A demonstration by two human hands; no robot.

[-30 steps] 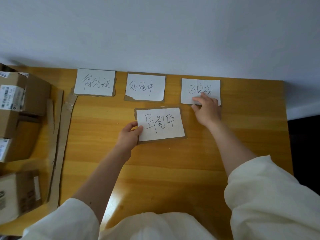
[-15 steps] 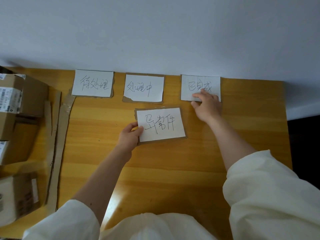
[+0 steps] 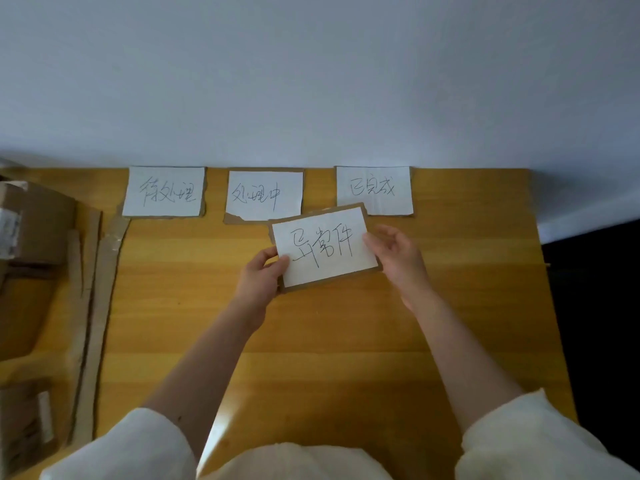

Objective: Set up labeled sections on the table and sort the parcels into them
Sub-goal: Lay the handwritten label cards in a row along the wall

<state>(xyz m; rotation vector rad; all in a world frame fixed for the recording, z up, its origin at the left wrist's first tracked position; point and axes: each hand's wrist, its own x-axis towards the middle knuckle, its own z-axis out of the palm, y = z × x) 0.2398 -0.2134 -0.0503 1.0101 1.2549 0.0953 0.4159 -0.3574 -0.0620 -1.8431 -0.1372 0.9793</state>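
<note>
The card (image 3: pixel 325 247), white paper with black handwriting on torn brown cardboard, sits tilted in front of three cards along the wall. The left hand (image 3: pixel 261 282) pinches its left edge. The right hand (image 3: pixel 398 258), fingers loosely spread, touches its right edge.

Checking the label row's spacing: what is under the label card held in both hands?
The held card covers bare table and overlaps the lower corners of the middle label and right label. Anything else beneath is hidden.
</note>
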